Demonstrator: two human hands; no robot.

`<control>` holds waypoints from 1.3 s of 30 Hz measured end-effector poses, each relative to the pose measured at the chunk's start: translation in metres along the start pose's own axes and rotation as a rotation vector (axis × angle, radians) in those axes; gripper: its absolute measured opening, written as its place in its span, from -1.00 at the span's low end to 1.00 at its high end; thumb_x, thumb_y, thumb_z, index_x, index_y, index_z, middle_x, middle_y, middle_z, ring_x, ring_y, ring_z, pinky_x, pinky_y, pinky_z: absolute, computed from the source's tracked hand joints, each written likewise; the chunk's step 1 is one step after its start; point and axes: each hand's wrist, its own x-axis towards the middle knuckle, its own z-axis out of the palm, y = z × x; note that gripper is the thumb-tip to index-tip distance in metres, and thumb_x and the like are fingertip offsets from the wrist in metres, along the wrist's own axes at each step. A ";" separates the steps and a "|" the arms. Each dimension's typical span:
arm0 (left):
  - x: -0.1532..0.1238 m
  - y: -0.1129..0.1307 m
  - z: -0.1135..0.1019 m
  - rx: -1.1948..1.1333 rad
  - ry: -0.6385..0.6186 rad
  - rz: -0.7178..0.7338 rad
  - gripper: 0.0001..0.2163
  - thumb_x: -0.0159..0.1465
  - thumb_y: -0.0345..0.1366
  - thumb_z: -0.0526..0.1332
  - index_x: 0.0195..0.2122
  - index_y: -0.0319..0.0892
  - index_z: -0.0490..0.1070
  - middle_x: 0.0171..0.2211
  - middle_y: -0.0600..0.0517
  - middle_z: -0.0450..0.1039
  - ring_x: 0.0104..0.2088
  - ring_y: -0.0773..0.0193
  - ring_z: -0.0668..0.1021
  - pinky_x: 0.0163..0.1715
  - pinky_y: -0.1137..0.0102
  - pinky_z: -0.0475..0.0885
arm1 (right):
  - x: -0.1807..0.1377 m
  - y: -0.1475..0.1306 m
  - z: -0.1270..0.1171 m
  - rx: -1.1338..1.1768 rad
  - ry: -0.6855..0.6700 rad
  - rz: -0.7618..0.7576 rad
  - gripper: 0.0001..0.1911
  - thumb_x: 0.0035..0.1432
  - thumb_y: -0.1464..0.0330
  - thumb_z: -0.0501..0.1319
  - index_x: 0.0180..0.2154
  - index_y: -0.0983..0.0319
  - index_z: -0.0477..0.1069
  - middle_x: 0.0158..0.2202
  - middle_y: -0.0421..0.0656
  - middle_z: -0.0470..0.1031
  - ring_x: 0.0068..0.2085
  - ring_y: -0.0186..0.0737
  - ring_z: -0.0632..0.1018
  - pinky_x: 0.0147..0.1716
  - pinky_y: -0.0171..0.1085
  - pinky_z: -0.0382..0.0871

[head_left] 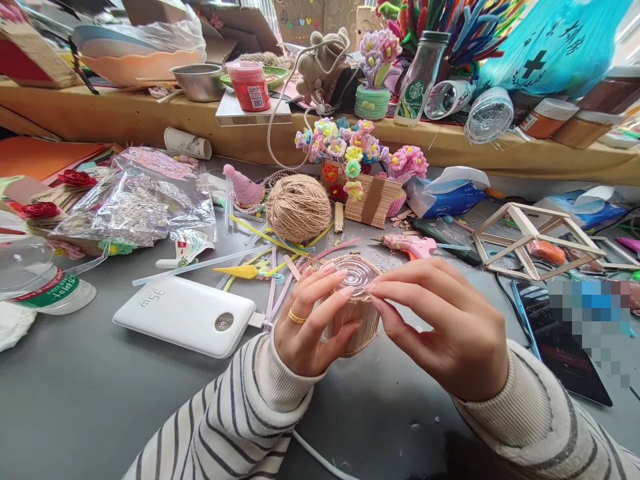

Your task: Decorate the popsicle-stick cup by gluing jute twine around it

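Note:
Both hands hold a small clear plastic cup (356,293) whose side is wrapped in tan twine, lifted a little above the grey table (100,400). My left hand (313,320), with a gold ring, curls around the cup's left side. My right hand (440,327) pinches the cup's right rim with fingertips. A ball of tan twine (299,208) lies just beyond the cup. A pink glue gun (413,245) rests to the right of the ball.
A white power bank (187,315) lies left of my hands, a black tablet (560,340) to the right. A wooden stick frame (530,237), pipe-cleaner flowers (357,157), plastic bags (135,197), bottles and bowls crowd the table's far half and the wooden shelf (150,117).

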 end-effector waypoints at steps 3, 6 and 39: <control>-0.001 0.000 0.000 -0.008 0.001 -0.006 -0.69 0.27 -0.33 0.19 0.03 -0.26 0.29 -0.04 -0.21 0.43 0.08 0.03 0.47 0.09 0.08 0.42 | 0.001 -0.001 0.001 0.014 -0.038 -0.020 -0.88 0.10 0.54 0.26 -0.27 0.39 0.51 -0.33 -0.05 0.58 -0.28 -0.21 0.50 -0.23 -0.20 0.43; -0.002 -0.001 -0.001 -0.028 0.001 -0.018 -0.68 0.26 -0.35 0.19 0.04 -0.25 0.29 -0.02 -0.21 0.41 0.10 0.01 0.46 0.10 0.04 0.40 | 0.001 0.000 -0.002 -0.019 -0.042 -0.024 -0.93 0.10 0.53 0.27 -0.30 0.37 0.50 -0.34 -0.07 0.56 -0.29 -0.21 0.49 -0.21 -0.20 0.41; 0.001 -0.010 -0.004 -0.028 0.031 -0.069 -0.66 0.23 -0.42 0.21 0.04 -0.20 0.29 0.00 -0.18 0.42 0.07 0.03 0.49 0.03 0.04 0.48 | -0.022 0.111 0.003 -0.589 -0.593 0.775 -0.55 0.18 0.06 0.12 -0.38 0.36 0.42 -0.40 0.12 0.49 -0.37 0.00 0.52 -0.42 -0.19 0.29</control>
